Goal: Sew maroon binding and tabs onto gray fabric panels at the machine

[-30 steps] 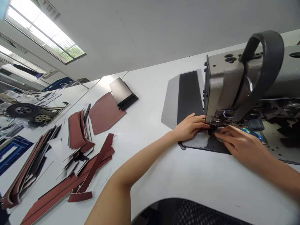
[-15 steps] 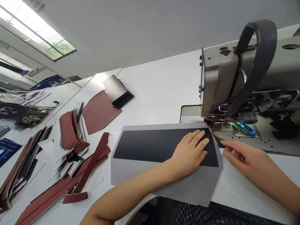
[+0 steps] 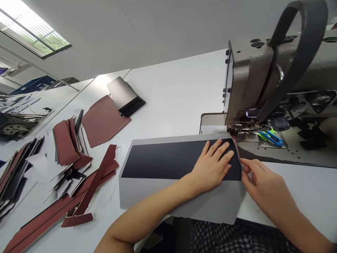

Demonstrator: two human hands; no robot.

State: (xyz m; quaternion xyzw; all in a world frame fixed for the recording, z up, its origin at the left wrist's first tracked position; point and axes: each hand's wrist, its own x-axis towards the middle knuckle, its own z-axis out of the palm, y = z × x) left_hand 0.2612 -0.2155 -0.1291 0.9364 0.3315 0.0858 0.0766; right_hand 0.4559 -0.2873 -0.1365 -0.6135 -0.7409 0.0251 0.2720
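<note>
Moving in from the panel's edge, the right hand [image 3: 267,184] is pinching a reddish binding strip [image 3: 237,151] between its fingers, while the left hand [image 3: 212,167], fingers spread, is pressing flat on the black-and-grey mesh panel [image 3: 181,160] beside the sewing machine's presser foot [image 3: 237,128]. That panel looks light and limp, so a flat-palm hold is likely steadiest.

Left hand [image 3: 212,165] flat, fingers [image 3: 218,151] spread; right hand [image 3: 263,179] angled inward, fingertips [image 3: 243,167] pinched together.

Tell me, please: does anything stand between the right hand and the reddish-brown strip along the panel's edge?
Nothing visible does. The fingers of the right hand reach the reddish-brown strip directly, at the edge of the grey panel. The left hand lies flat on the panel, on the strip's other side.
</note>
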